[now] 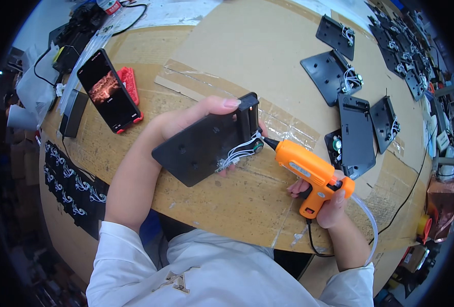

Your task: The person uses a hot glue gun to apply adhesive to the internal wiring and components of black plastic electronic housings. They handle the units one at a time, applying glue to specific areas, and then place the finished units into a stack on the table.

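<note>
A: Hidden in the head view?
B: Most of left hand (183,123), behind black plastic panel (209,140); only thumb on the upper edge and some fingertips under the lower edge visible. Palm of right hand (325,197) covered by handle of orange glue gun (311,171). Small round part at the white wires (237,152) hard to make out.

A: Grip, place, direction?
B: Left closed around the panel, held above the cardboard table (247,46). Right wrapped on the gun, just right of the panel. Panel's long axis from lower left to upper right. Gun nozzle pointing left and slightly up, tip touching the panel's wired end.
</note>
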`<state>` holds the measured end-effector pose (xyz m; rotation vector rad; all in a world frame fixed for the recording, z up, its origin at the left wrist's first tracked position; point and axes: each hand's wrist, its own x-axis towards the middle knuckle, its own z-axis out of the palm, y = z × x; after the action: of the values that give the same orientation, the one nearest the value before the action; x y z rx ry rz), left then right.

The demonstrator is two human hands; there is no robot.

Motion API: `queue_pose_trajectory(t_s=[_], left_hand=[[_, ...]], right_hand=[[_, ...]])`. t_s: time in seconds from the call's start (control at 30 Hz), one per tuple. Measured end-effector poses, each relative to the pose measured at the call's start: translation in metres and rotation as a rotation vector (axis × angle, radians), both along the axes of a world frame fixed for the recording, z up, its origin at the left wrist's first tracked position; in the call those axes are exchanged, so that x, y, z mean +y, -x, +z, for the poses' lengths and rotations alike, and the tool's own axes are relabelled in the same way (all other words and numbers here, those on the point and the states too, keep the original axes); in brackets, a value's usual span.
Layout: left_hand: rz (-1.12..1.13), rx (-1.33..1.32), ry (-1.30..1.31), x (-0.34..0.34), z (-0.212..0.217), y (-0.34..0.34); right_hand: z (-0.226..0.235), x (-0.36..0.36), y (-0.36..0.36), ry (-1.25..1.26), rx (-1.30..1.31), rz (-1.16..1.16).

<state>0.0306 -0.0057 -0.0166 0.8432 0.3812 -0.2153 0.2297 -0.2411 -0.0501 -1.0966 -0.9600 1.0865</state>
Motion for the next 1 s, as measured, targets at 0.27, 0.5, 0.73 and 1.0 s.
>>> queue_pose_trajectory(t_s=[0.27,0.5,0.73,1.0], left_hand=[[0.036,-0.029,-0.062,-0.001,0.004,-0.002],[0.085,-0.034,-0.104,-0.005,0.009,-0.003],[0.107,-0.060,-0.111,-0.008,0.010,-0.003],[0.117,-0.066,-0.068,-0.007,0.005,0.000]], right_hand=[[0.000,-0.002,0.003,0.077,-0.124,-0.032],[0.001,-0.002,0.000,0.098,-0.142,-0.013],[0.001,-0.003,0.004,0.119,-0.142,-0.062],[0.006,0.000,0.001,0.109,-0.163,-0.034]])
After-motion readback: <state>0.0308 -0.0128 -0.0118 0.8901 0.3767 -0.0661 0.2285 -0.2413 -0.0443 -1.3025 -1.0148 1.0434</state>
